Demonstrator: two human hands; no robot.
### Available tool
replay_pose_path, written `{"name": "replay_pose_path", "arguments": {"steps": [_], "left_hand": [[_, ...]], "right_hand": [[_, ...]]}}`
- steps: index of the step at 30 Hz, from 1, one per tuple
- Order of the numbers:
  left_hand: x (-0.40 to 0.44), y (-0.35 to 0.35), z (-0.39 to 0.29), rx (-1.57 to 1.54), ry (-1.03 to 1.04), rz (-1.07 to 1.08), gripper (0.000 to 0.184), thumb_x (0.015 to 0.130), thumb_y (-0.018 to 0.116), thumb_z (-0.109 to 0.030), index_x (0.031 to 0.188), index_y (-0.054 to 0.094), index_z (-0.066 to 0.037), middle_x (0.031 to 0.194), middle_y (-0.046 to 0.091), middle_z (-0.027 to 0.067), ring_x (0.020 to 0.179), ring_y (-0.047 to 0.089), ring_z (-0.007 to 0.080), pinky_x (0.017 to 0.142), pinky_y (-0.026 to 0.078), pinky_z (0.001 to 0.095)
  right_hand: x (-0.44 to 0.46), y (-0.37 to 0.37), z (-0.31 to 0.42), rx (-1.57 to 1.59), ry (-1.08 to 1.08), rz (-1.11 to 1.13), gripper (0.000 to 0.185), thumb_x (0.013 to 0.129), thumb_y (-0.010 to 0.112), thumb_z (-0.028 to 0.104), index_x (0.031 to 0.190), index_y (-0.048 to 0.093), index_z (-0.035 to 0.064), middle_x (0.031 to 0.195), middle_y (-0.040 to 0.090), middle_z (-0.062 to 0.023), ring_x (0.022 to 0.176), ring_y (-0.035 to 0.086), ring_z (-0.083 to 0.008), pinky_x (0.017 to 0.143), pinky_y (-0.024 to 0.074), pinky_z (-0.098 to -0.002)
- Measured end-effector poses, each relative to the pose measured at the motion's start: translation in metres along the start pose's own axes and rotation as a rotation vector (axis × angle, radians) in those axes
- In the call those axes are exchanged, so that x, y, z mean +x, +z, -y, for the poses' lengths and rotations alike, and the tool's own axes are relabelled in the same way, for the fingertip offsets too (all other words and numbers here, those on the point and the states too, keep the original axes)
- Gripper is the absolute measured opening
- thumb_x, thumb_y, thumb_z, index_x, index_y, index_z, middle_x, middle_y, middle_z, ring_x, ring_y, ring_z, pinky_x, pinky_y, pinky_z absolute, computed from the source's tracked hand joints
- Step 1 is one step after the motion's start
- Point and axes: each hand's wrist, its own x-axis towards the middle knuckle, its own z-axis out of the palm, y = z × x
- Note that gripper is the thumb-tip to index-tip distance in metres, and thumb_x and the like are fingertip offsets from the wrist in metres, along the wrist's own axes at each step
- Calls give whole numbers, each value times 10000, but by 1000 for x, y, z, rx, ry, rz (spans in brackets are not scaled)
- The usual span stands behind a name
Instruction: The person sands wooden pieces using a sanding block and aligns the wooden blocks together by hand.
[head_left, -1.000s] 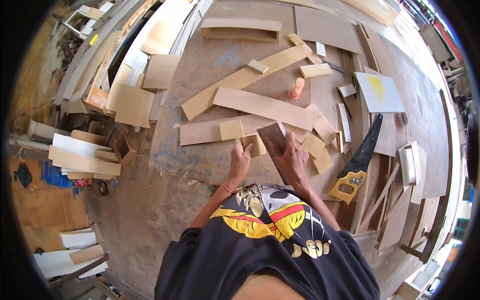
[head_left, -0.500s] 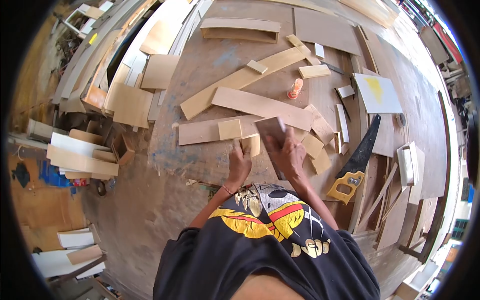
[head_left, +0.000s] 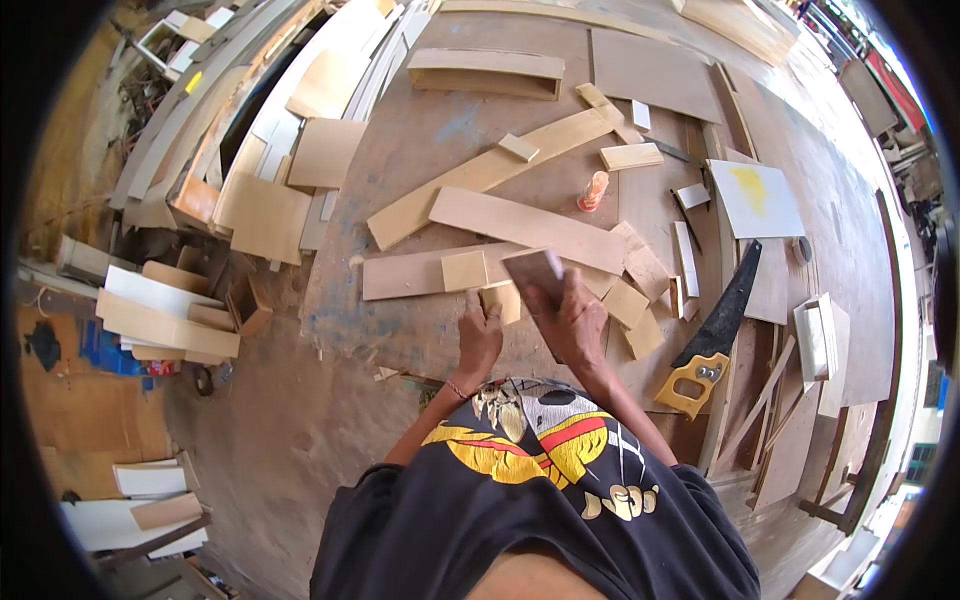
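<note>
My left hand [head_left: 480,338] is closed on a small pale wooden block [head_left: 503,301], gripping its left side near the front of the worktable [head_left: 400,330]. In my right hand [head_left: 580,322] is a dark brown flat rectangular block [head_left: 536,276], tilted, its upper end close above the pale block. Whether the two touch I cannot tell. Another small square wood piece [head_left: 464,271] lies on a plank [head_left: 400,273] just beyond my left fingers. To the right of my right hand sit loose wood offcuts [head_left: 627,304].
A handsaw with a yellow handle [head_left: 692,384] lies at the right. Farther back are an orange-and-white bottle [head_left: 592,191], long planks [head_left: 530,222], a narrow open wooden box [head_left: 486,73] and a white panel with a yellow stain [head_left: 756,199]. Stacked boards [head_left: 265,215] stand at the left.
The dark block in my right hand has shifted slightly left, toward the pale block. My left hand keeps its hold. The whole view has tipped a little, so the table appears slightly lower.
</note>
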Motion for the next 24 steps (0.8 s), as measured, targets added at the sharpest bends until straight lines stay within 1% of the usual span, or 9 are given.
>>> {"name": "replay_pose_path", "arguments": {"steps": [3, 4, 5, 7, 14, 17, 19, 23, 24], "left_hand": [[-2, 0, -2, 4, 30, 39, 288, 837, 524, -80, 1086, 443, 40, 832, 568, 305, 810, 545, 479, 627, 438, 464], [-3, 0, 2, -166, 88, -4, 283, 835, 524, -64, 1085, 443, 42, 847, 564, 309, 811, 533, 490, 630, 434, 471], [-4, -1, 1, -160, 95, -9, 286, 835, 529, -65, 1083, 442, 51, 861, 557, 315, 821, 524, 498, 631, 437, 468], [-7, -5, 7, 47, 37, 18, 302, 836, 536, -75, 1088, 439, 60, 883, 556, 318, 843, 538, 484, 649, 448, 460], [-2, -2, -4, 75, 141, -109, 310, 834, 529, -68, 1098, 431, 60, 803, 568, 305, 789, 554, 476, 624, 445, 479], [-1, -4, -7, 5, 67, -53, 311, 828, 535, -62, 1101, 433, 48, 777, 567, 305, 767, 547, 483, 601, 438, 490], [-2, -5, -16, 22, 97, -8, 302, 825, 544, -67, 1090, 441, 35, 786, 571, 302, 770, 553, 478, 598, 439, 489], [-8, -7, -2, 51, 179, -72, 249, 826, 546, -64, 1030, 442, 33, 817, 572, 296, 777, 554, 479, 596, 443, 479], [-7, -12, -7, 10, 95, 7, 238, 828, 540, -58, 1025, 438, 28, 846, 570, 299, 808, 554, 471, 619, 448, 477]], "right_hand": [[-8, 10, 8, 1, -30, 73, 356, 790, 651, 348, 819, 442, 61, 656, 591, -142, 599, 599, -343, 508, 440, -426], [-11, 19, -1, -1, 15, 75, 369, 782, 655, 352, 824, 442, 53, 672, 596, -150, 621, 604, -342, 526, 444, -428], [-9, 20, -6, 5, -15, 52, 369, 782, 655, 352, 824, 442, 53, 672, 596, -150, 621, 604, -342, 526, 444, -428], [-9, 20, -14, -22, 83, 83, 379, 776, 663, 350, 876, 447, 55, 702, 604, -162, 645, 603, -351, 555, 444, -432], [-6, 8, -8, -49, 118, 36, 350, 782, 659, 312, 865, 446, 47, 719, 601, -190, 658, 597, -376, 566, 440, -438], [-3, 9, 5, -28, 98, 18, 359, 781, 664, 313, 855, 440, 43, 711, 598, -187, 646, 595, -372, 561, 437, -442], [-6, 10, 11, 37, -30, 43, 374, 779, 665, 338, 833, 437, 46, 657, 580, -166, 608, 592, -360, 512, 436, -425], [-9, 22, -11, -71, 80, 27, 372, 798, 638, 355, 854, 448, 41, 692, 610, -181, 630, 603, -368, 541, 442, -443], [-7, 20, -20, -66, 90, 28, 364, 800, 631, 353, 858, 448, 43, 728, 626, -192, 651, 612, -372, 566, 451, -455]]}}
